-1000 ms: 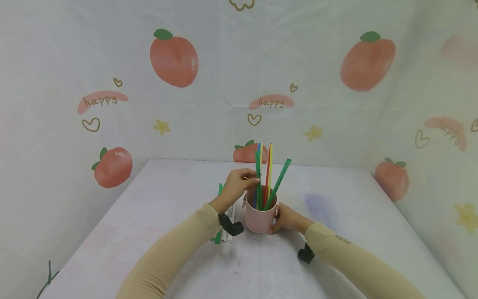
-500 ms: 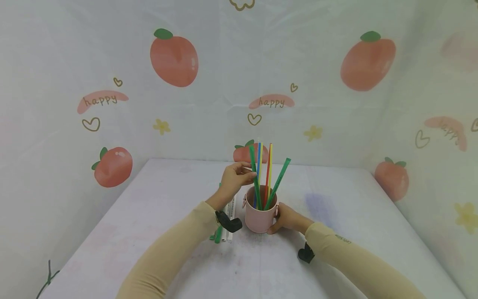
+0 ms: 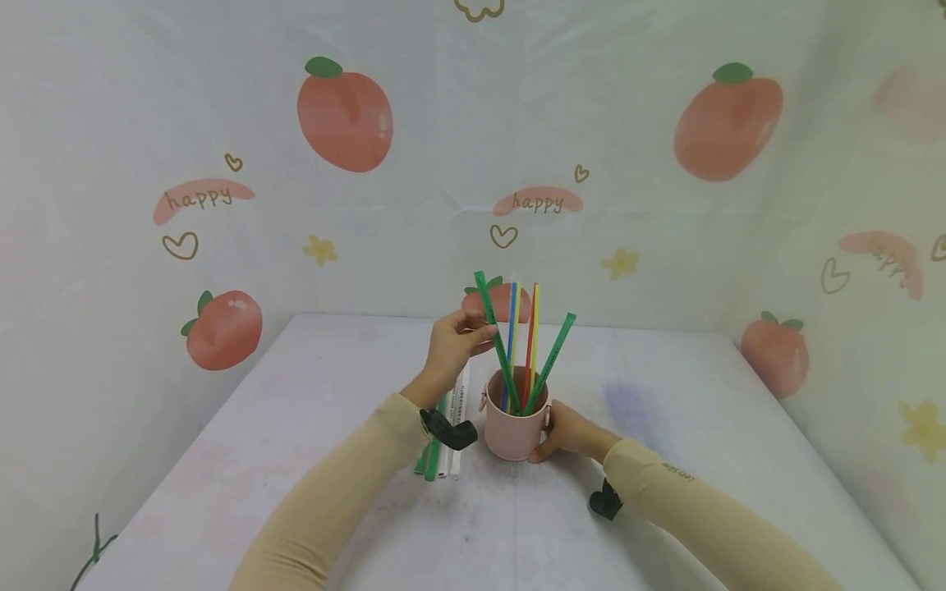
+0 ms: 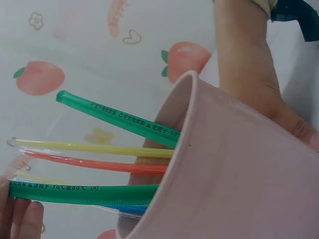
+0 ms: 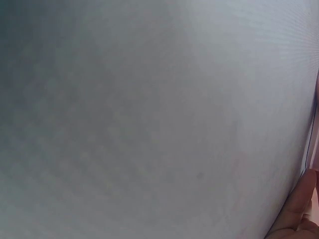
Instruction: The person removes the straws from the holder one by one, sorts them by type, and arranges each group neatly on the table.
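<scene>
A pink cup (image 3: pixel 515 435) with small ring handles stands upright on the table, several straws rising from it. Between thumb and fingers my left hand (image 3: pixel 451 345) pinches a green wrapped straw (image 3: pixel 488 300), its lower end inside the cup. Another green straw (image 4: pixel 114 118) leans the other way in the cup; red (image 4: pixel 94 162), yellow (image 4: pixel 99 148) and blue straws (image 3: pixel 512 320) stand between them. At the cup's right side my right hand (image 3: pixel 565 431) grips it low near the handle, fingers partly hidden behind it. The right wrist view shows mostly tabletop, with fingers (image 5: pixel 299 204) at its edge.
Left of the cup, green wrapped straws (image 3: pixel 432 460) and white wrapped straws (image 3: pixel 454 464) lie on the white table (image 3: pixel 355 377), partly under my left wrist. A printed cloth backdrop (image 3: pixel 443 123) rises behind the table.
My left hand has moved up and left, drawing the green straw higher and tilting its top leftward. The right hand and the cup have stayed in place.
</scene>
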Demonstrator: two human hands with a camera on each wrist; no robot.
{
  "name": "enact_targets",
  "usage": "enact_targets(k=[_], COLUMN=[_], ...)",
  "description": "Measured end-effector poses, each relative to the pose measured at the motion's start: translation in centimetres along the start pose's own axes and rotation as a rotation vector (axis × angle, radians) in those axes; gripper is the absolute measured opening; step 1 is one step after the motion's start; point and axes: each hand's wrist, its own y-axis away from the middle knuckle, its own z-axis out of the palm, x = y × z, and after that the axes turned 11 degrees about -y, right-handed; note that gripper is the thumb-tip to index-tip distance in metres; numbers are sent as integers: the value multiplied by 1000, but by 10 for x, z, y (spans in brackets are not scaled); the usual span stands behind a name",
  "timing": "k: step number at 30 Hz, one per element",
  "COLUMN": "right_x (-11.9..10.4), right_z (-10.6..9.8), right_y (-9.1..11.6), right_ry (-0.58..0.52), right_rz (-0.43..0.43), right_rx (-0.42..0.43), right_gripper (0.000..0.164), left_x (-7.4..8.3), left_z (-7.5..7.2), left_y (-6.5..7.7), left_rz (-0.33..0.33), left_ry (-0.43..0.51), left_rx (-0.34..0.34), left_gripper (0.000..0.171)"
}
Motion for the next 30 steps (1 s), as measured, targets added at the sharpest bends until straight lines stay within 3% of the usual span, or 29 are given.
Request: enact_targets(k=[10, 19, 30], right_x=[-1, 0, 1], right_z=[0, 0, 0], right_y=[2, 1, 1], right_ry=[-9, -15, -10], right_rz=[15, 7, 14], right_rx=[-7, -8, 1], right_gripper=[74, 71, 71], left_x=[10, 22, 33], left_z=[-5, -14, -34], left_y=[-4, -6, -15], left_rz=[10, 30, 10], left_ry=[74, 128, 187], left_rx=[63, 76, 121], left_gripper=[17, 18, 23])
